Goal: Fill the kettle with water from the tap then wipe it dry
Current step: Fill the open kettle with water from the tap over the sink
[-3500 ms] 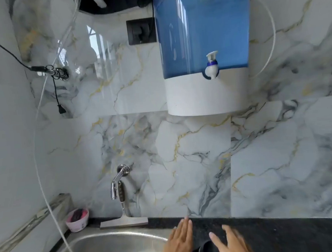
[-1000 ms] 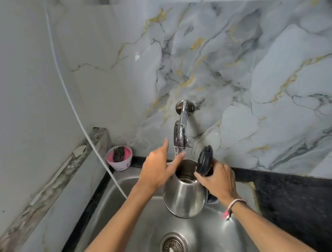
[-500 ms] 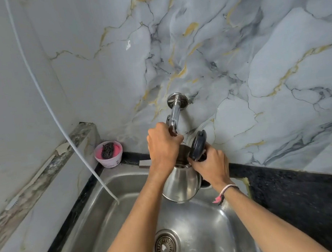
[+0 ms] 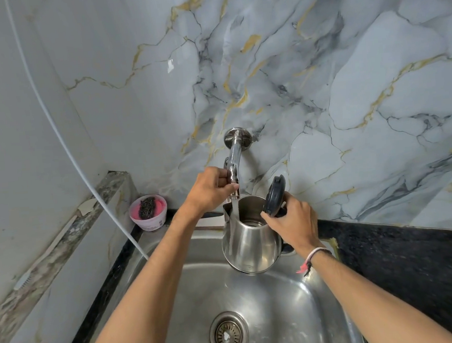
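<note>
A steel kettle [image 4: 248, 244] hangs above the sink [image 4: 298, 309], its black lid [image 4: 274, 194] flipped up. My right hand [image 4: 291, 224] grips the kettle's handle on the right side. The chrome wall tap [image 4: 234, 157] points down over the kettle's mouth, and a thin stream of water [image 4: 235, 211] runs from it into the kettle. My left hand [image 4: 211, 190] is closed around the tap's lever just left of the spout.
A pink tub holding a dark scrubber [image 4: 148, 212] stands at the sink's back left corner. A white hose [image 4: 85, 179] drops into the sink on the left. Black countertop [image 4: 405, 260] lies to the right. A drain [image 4: 228, 335] sits in the sink floor. Marble wall stands behind.
My left hand stays clamped on the tap lever, and water now runs into the kettle. The kettle has settled right under the spout, held by my right hand.
</note>
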Demonstrator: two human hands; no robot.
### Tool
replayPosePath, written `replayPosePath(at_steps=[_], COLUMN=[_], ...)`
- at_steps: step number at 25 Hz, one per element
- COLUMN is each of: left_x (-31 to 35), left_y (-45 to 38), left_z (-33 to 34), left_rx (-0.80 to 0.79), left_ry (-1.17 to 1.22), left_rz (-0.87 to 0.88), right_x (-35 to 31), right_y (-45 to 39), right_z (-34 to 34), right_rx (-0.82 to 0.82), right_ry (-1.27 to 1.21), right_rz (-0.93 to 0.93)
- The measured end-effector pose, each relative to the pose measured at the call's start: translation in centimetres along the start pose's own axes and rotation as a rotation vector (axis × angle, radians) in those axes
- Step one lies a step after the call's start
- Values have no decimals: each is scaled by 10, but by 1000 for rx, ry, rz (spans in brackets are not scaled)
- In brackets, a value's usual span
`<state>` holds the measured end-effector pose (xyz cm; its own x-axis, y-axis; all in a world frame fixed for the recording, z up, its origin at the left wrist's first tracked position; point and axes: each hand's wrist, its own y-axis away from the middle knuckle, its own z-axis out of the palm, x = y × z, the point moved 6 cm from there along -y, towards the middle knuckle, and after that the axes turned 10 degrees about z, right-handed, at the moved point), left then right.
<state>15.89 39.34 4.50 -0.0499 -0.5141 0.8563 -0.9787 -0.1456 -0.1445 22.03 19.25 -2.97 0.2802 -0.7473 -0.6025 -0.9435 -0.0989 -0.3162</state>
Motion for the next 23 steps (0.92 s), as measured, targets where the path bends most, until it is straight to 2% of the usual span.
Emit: replayPosePath(at_steps=[23], left_x=[-11], left_y=[2], left_z=[2], left_rx=[-127], left_ry=[138], left_rz=[113], right_x=[-13], right_y=[6], right_z=[6], right_rx=[-18], right_ry=[4], right_rz=[-64])
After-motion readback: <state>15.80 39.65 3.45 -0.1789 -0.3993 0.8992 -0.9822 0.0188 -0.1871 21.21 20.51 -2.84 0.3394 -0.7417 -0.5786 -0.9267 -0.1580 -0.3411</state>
